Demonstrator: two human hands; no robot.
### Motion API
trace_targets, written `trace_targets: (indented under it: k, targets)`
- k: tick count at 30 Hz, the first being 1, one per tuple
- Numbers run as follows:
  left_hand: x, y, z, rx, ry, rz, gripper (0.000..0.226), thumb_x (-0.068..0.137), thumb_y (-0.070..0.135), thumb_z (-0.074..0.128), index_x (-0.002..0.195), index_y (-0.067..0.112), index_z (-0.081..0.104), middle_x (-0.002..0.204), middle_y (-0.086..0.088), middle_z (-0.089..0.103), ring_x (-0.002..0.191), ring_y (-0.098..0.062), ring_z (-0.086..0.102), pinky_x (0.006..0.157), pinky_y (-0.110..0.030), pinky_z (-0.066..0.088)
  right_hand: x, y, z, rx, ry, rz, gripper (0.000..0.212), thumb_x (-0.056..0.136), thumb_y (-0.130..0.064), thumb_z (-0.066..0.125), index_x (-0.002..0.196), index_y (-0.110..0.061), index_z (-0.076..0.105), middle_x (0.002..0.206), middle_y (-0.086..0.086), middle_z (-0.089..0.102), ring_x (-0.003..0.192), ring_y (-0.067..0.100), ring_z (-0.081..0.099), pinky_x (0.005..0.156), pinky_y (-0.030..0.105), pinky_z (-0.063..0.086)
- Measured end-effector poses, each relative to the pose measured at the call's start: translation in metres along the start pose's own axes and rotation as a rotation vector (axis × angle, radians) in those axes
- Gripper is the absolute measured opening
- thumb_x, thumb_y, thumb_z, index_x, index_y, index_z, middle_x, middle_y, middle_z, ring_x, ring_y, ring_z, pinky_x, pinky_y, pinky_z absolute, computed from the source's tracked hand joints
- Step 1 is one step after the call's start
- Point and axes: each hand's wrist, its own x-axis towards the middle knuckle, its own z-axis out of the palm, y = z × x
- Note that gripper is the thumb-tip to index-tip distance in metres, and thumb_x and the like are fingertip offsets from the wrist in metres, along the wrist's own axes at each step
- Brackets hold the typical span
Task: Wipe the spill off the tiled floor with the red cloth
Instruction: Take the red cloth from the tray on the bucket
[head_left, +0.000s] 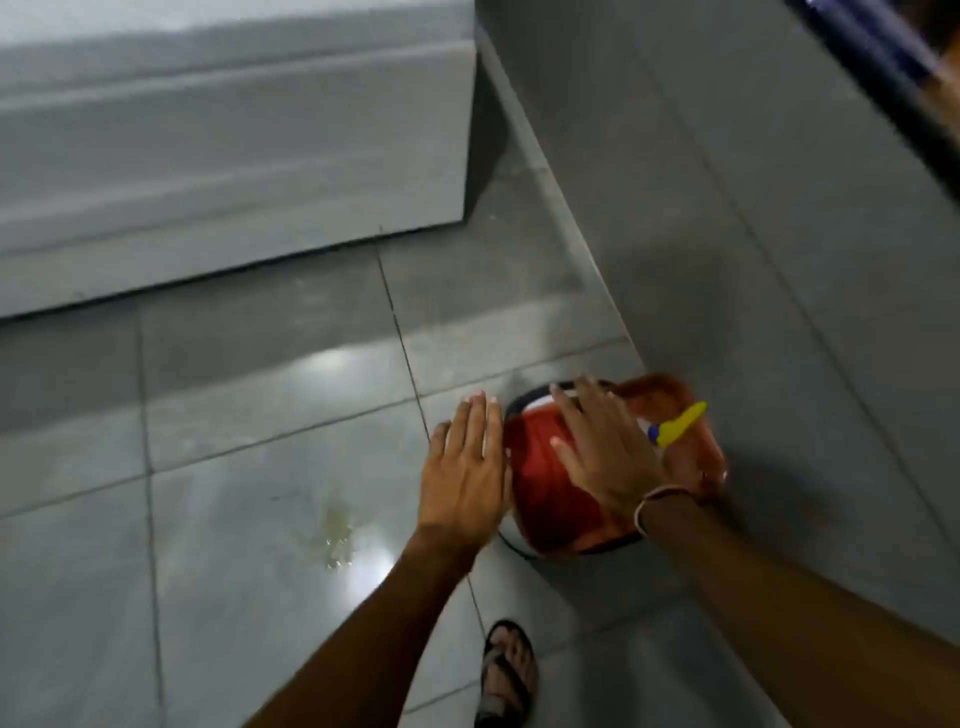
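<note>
**Both hands over the bucket, spill lying to the left**

We look down on a glossy grey tiled floor (234, 597) with dark grout lines and bright glare patches. A pale grey cabinet or appliance front (228, 145) fills the upper left of the frame, and a grey tiled wall (779, 234) rises along the right.

The red cloth (550, 483) lies draped over the rim of a round dark-rimmed bucket (524, 402) right of centre, close to the wall's foot. Its folds run roughly from upper left to lower right; motion blur keeps us from telling its long axis more exactly. The small yellowish spill (335, 535) sits on the floor at lower centre-left, apart from the bucket.

Our right hand (608, 452) lies flat on the cloth, fingers spread, not closed around it. Our left hand (465, 467) is open and flat just beside the bucket's left edge, grasping nothing.

A yellow and blue object (678, 423) and an orange-brown item (691, 452) sit at the bucket's far side. A thin bracelet (657, 501) circles the right wrist. A sandalled foot (506, 670) stands at the bottom centre.
</note>
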Motion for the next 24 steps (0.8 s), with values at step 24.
trace_targets:
  k: [24]
  targets:
    - [-0.057, -0.124, 0.157, -0.031, 0.090, -0.085, 0.061, 0.109, 0.031, 0.027, 0.161, 0.003, 0.014, 0.171, -0.016, 0.010, 0.159, -0.027, 0.004, 0.130, -0.040, 0.009, 0.010, -0.021, 0.124, 0.369, 0.200, 0.142, 0.057, 0.093, 0.009, 0.045, 0.147, -0.006, 0.049, 0.164, 0.022, 0.036, 0.154, 0.039, 0.031, 0.128, 0.058, 0.027]
